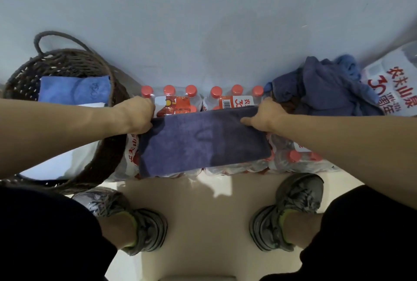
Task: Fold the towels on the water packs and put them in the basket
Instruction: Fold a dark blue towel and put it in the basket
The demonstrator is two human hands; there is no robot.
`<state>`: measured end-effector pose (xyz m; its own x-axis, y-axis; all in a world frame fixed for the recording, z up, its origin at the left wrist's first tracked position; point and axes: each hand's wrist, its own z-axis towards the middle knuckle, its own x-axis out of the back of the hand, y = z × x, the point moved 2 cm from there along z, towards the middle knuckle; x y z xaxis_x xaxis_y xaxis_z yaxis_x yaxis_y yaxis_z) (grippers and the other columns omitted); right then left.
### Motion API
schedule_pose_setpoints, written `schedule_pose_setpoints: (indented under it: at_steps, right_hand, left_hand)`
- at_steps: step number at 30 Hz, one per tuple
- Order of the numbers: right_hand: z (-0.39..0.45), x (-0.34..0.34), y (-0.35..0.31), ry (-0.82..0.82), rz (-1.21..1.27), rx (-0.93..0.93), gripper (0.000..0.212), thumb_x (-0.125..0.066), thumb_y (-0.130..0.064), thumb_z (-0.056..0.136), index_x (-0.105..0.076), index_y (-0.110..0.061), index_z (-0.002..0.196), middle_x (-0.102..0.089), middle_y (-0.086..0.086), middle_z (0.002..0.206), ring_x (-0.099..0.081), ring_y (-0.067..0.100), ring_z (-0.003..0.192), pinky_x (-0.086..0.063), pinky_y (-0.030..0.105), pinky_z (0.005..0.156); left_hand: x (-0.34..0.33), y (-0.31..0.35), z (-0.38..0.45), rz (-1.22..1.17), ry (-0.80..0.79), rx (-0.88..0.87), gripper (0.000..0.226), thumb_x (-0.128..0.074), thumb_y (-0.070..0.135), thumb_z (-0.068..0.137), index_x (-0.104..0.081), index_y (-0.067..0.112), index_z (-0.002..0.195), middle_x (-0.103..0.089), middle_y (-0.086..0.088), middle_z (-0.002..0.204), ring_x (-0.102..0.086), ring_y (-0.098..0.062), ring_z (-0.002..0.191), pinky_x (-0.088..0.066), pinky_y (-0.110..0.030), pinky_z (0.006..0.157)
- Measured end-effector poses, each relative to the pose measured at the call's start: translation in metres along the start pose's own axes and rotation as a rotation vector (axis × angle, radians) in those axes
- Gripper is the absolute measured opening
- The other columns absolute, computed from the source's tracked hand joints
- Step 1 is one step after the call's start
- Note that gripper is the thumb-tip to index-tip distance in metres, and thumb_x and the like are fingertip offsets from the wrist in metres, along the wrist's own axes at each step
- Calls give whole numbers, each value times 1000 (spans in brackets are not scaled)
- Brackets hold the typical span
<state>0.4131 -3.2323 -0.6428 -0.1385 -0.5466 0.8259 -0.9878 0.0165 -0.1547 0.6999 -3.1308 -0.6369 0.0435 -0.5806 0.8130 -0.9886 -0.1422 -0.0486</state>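
At nine o'clock the woven basket [67,64] already holds a folded light-blue towel [74,89]; the left hand [137,115] pinches the far-left corner of the dark navy towel [203,143], which lies half-folded on the shrink-wrapped water packs [198,98] at centre; the right hand [264,116] pinches the far-right corner; both should likely pull evenly, matching edges; unfolded blue towels [325,89] wait at two o'clock.
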Motion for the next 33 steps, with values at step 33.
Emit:
schedule_pose_setpoints:
  at_steps: [33]
  right_hand:
    - [-9, 2, 50, 50, 588, -111, 36, -55, -41, 97, -62, -5, 96, -65, 15, 95, -62, 31, 90, -52, 35, 76]
  left_hand:
    - [22, 3, -6, -296, 173, 123, 37, -55, 37, 95, -59, 2, 105, -68, -21, 97, -66, -32, 84, -52, -34, 73]
